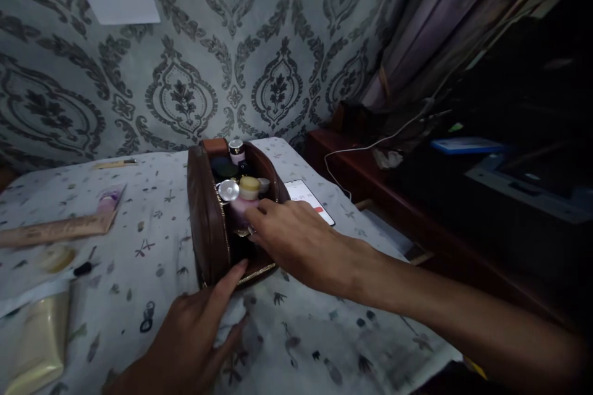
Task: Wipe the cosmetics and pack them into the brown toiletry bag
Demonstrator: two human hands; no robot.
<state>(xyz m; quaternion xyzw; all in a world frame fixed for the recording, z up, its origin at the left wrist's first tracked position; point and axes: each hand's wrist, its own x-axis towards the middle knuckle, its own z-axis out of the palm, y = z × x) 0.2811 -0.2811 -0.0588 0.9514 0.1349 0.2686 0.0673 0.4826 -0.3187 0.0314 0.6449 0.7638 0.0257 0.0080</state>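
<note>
A brown zip-up toiletry bag [208, 222] stands open on the cloth, packed with several cosmetic containers. My right hand [296, 237] reaches in over its right side, fingers closed at the edge of a pinkish bottle [238, 211]; the fingertips are partly hidden. Around that bottle are a round clear-silver cap [228, 190], a jar with a yellow lid [249, 185] and a silver-capped bottle [236, 149]. My left hand [199, 321] is at the front of the bag, fingers apart, index fingertip against the zipped rim. Something whitish between its thumb and index finger cannot be made out.
At left lie a beige tube [60, 229], a purple-capped item [109, 199], a yellowish-lidded jar [56, 257], a pale yellow tube [41, 336] and a brush [83, 269]. A phone [308, 197] lies right of the bag. A white cable [370, 147] crosses the dark red furniture [352, 166].
</note>
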